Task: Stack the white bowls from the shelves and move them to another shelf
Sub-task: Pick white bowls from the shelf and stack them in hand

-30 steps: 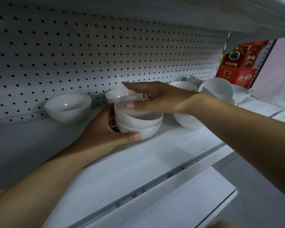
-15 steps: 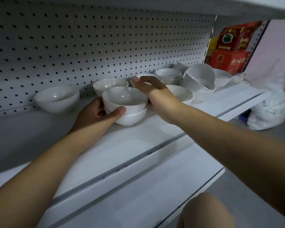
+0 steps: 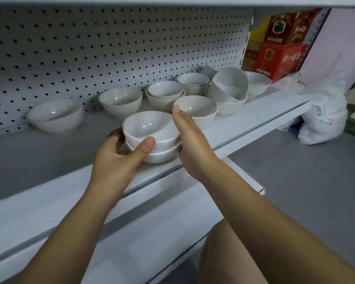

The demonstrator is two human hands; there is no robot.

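A stack of two white bowls sits near the front edge of the white shelf. My left hand grips the stack from the left, thumb across the front of the bowls. My right hand lies flat against the stack's right side, fingers straight. More white bowls stand behind: a single bowl at far left, another beside it, a nested pair, one bowl just right of my fingers, and a cluster with one tilted bowl.
A perforated white back panel closes the shelf behind. A lower shelf juts out beneath. Red boxes stand at the far right end. A white plastic bag lies on the grey floor.
The stack has come toward the shelf's front edge. My right hand went from above the top bowl down to the stack's right side. The view has shifted left and back.
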